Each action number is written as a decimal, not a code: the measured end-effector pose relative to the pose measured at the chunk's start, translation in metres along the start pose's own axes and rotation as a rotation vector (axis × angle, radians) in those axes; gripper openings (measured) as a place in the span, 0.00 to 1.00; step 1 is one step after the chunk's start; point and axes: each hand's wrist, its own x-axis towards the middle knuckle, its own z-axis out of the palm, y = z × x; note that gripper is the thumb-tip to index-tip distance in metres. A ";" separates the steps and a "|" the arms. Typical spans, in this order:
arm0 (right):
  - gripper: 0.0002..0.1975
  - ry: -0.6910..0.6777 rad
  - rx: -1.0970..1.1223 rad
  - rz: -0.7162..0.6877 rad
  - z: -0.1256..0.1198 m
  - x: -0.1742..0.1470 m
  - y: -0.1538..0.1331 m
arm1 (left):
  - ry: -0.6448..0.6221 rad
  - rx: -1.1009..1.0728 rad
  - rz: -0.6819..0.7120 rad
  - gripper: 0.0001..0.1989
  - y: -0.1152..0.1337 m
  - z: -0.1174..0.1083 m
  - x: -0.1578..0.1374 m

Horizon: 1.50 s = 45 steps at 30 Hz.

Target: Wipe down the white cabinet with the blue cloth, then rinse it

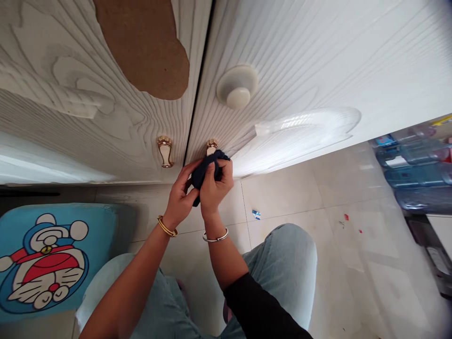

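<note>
A bunched dark navy cloth [200, 175] sits between my two hands, in front of the cabinet's lower edge. My left hand [181, 197] pinches its left side, a gold bangle on the wrist. My right hand [216, 186] has its thumb and curled fingers closed on the right side, and a silver bangle circles that wrist. Just above the cloth shows the top of a gold-and-cream handle [212, 145], its lower part hidden. A matching handle [165, 151] is on the left door. Whether the cloth touches the handle behind it, I cannot tell.
White wood-grain doors [300, 61] rise ahead, with a round white knob [238, 89] and a brown bare patch [148, 47]. At left stands a blue cartoon stool [99, 226]. Large plastic bottles [416, 176] lie stacked at right. A small blue-white wrapper [256, 214] lies on the tiled floor.
</note>
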 end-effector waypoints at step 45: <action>0.06 0.193 -0.086 -0.103 0.043 -0.048 0.106 | 0.194 0.136 -0.359 0.23 -0.018 -0.012 -0.034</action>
